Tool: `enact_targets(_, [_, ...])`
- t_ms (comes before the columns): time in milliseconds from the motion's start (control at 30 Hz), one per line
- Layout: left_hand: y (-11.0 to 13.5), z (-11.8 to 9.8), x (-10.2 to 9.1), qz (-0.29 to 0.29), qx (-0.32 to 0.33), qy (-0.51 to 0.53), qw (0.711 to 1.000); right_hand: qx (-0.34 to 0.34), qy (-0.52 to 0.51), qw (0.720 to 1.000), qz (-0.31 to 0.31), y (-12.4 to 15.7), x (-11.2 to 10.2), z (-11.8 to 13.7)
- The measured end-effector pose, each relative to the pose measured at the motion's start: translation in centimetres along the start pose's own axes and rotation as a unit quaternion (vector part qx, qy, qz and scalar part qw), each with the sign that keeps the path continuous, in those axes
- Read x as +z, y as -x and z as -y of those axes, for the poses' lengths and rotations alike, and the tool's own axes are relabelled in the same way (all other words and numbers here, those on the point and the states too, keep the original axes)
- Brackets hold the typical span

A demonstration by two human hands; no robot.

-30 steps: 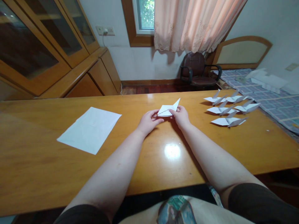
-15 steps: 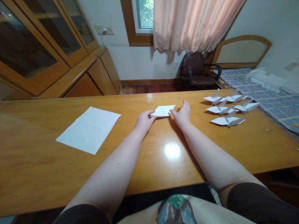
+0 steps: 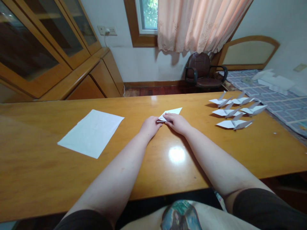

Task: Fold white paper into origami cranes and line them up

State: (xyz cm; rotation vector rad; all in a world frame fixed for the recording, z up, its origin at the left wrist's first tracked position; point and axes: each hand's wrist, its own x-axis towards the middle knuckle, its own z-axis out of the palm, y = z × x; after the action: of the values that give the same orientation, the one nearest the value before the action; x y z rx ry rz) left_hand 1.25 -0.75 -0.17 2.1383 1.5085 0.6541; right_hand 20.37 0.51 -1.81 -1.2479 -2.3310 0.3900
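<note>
A wooden table (image 3: 177, 179) is stretching across the view, and a glass-doored cabinet (image 3: 82, 89) is standing beyond it on the left. A bed (image 3: 261, 88) with a checked cover is lying on the far right, loose white papers (image 3: 275, 81) resting on it. A pink curtain (image 3: 196, 25) is hanging partly over a window (image 3: 150, 16), and below it a dark armchair (image 3: 200, 68) is standing.

On the table's left part, a white sheet (image 3: 92, 134) is lying flat, well apart from the hands. The left hand (image 3: 149, 127) is pinching the near left end of a folded paper (image 3: 175, 111) between thumb and fingers. The right hand (image 3: 177, 123) is laying its fingers over the paper's top; whether its thumb is gripping too, I cannot tell. Five paper birds (image 3: 225, 112) are sitting in a cluster to the right. The folded paper itself is lying near the table's far edge, around the middle, its tip pointing away to the right. A tiny white scrap (image 3: 274, 133) is lying beyond the birds.
</note>
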Motion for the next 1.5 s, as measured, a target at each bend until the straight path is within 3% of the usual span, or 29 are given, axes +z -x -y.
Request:
enact_targets(233, [0.2, 0.4, -0.3, -0.011, -0.008, -0.086, 0.996, -0.007, 0.012, 1.000, 0.011, -0.1, 0.1, -0.2])
enact_targets(567, [0.1, 0.2, -0.2, 0.024, -0.002, -0.082, 0.996, -0.010, 0.026, 1.000, 0.002, 0.0, 0.1, 0.7])
enact_targets(800, [0.1, -0.1, -0.5, 0.035, -0.020, -0.074, 0.996, -0.057, 0.032, 0.998, 0.013, -0.1, 0.0, 0.8])
enact_targets(1233, [0.2, -0.1, -0.6, 0.048, -0.032, -0.077, 0.995, 0.035, 0.095, 0.993, 0.062, -0.2, -0.4, 1.4])
enact_targets(1500, [0.0, 0.0, -0.7, 0.076, -0.031, -0.092, 0.992, 0.020, 0.079, 0.995, 0.054, -0.1, -0.4, 1.0])
